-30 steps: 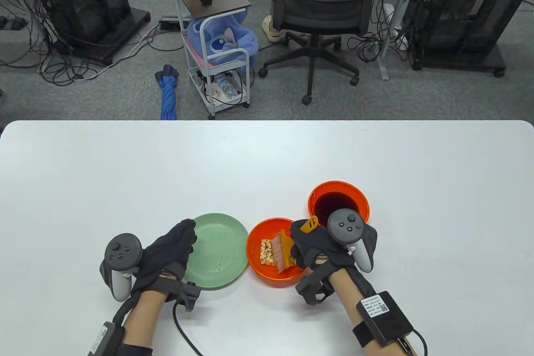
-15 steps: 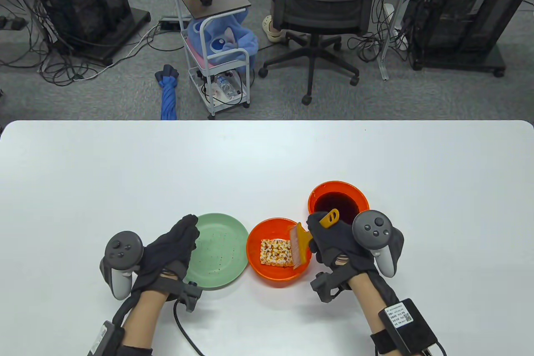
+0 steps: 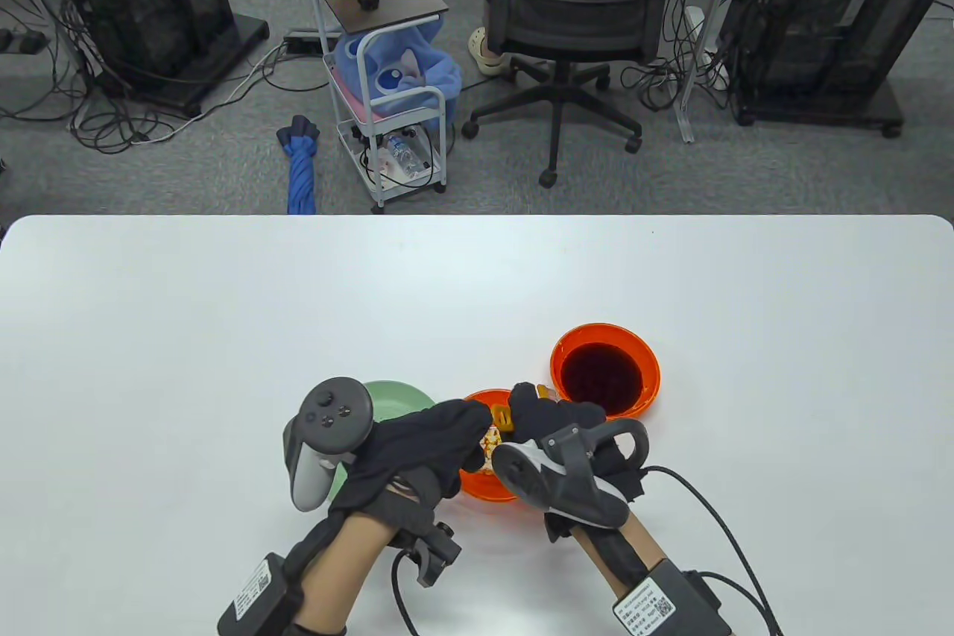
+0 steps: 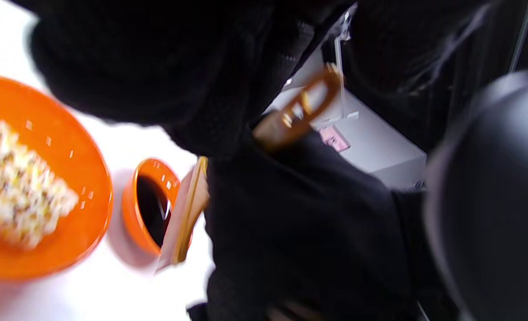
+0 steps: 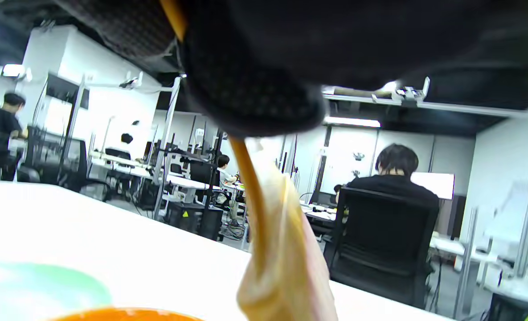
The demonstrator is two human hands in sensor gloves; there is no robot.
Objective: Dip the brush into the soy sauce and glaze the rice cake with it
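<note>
The rice cake lies in an orange bowl, mostly covered by both hands; it also shows in the left wrist view. The soy sauce bowl stands just behind and to the right, full of dark sauce. My right hand grips the yellow brush over the rice cake bowl, wrist rolled over. The bristles hang down above the bowl's rim. My left hand reaches over the bowl's left side, close to the brush; its grip is hidden.
A green plate sits left of the rice cake bowl, partly under my left hand. The white table stretches wide on all sides. An office chair and a small cart stand beyond the far edge.
My left hand left the green plate and moved right over the rice cake bowl. My right hand rolled over and came back left, carrying the brush from the bowl's right side to above it.
</note>
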